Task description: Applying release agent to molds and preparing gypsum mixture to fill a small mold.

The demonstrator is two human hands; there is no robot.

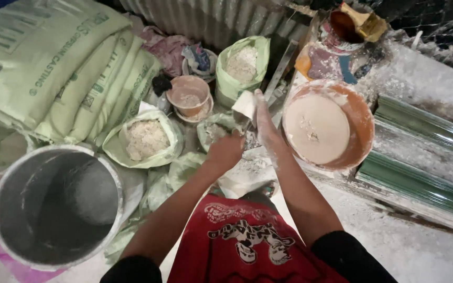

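Head view, looking down past a red printed shirt at two bare forearms dusted with white powder. The left hand (226, 149) is curled into a loose fist with its back to the camera, so its fingers and anything in them are hidden. The right hand (265, 119) is stretched flat, fingers together and pointing away, coated in pale plaster; its fingertips touch a small white scraper-like piece (245, 104), though the grip itself is hard to make out. The two hands sit just beside each other, above a crumpled pale green bag (212, 128) with white powder inside.

Just to the right, an orange basin (362, 123) holds smooth, cream-coloured wet plaster with a few lumps near the middle. It rests on a dusty surface (425, 78) beside long green moulds (420, 181), cut off at the frame edge.

Ahead stand an open green sack of white powder (239, 65) and a small orange bowl (189, 94). To the left lie another open powder bag (145, 140), stacked pale green sacks (53, 63) and a large grey bucket (56, 207), its base out of view.
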